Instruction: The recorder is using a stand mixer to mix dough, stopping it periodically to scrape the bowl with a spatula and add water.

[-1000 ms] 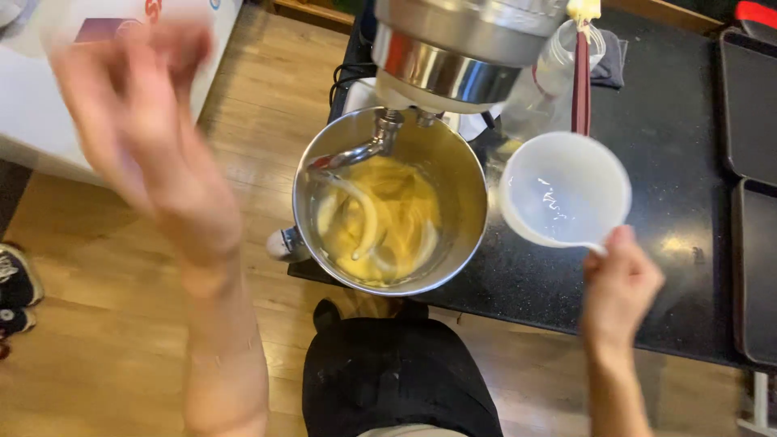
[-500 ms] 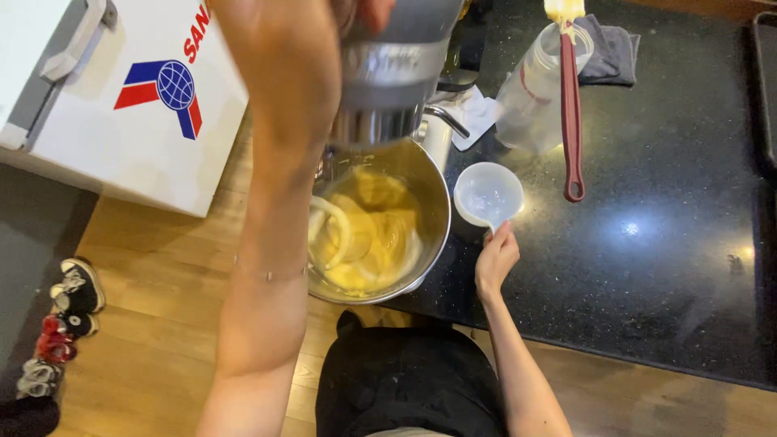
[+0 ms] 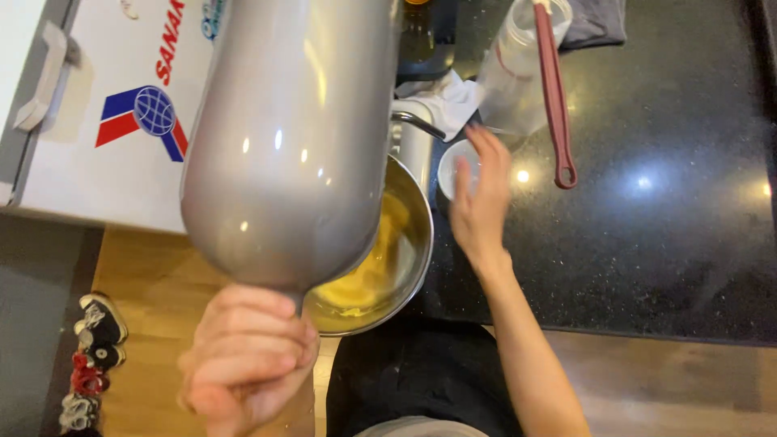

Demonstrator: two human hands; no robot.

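- currently the left hand (image 3: 247, 360) is closed in a fist at the near end of the grey mixer head (image 3: 295, 137), apparently around a part under it; the exact part gripped is hidden.
- the right hand (image 3: 479, 202) is open with fingers spread, hovering over the small white cup (image 3: 453, 166); contact with the cup cannot be confirmed.
- the steel bowl (image 3: 409, 267) sits under the mixer head at the counter edge and holds yellow batter (image 3: 364, 279); most of the bowl is covered by the head.
- risk: the bowl stands near the edge of the black counter (image 3: 664, 243); a sideways push on the head could shift it toward the wooden floor (image 3: 154, 283).
- risk: the open hand is just beside the cup; a careless sweep could tip the cup.
- risk: the red spatula (image 3: 554, 97) leans out of a clear plastic jug (image 3: 518, 73) near the right hand; a knock could topple both.
- surroundings: a crumpled white cloth (image 3: 441, 101) lies behind the cup, a grey cloth (image 3: 595, 20) behind the jug, a white chest freezer (image 3: 89, 137) to the left, small shoes (image 3: 93, 356) on the floor.
- obstruction: the mixer head blocks the view of the beater and most of the batter.
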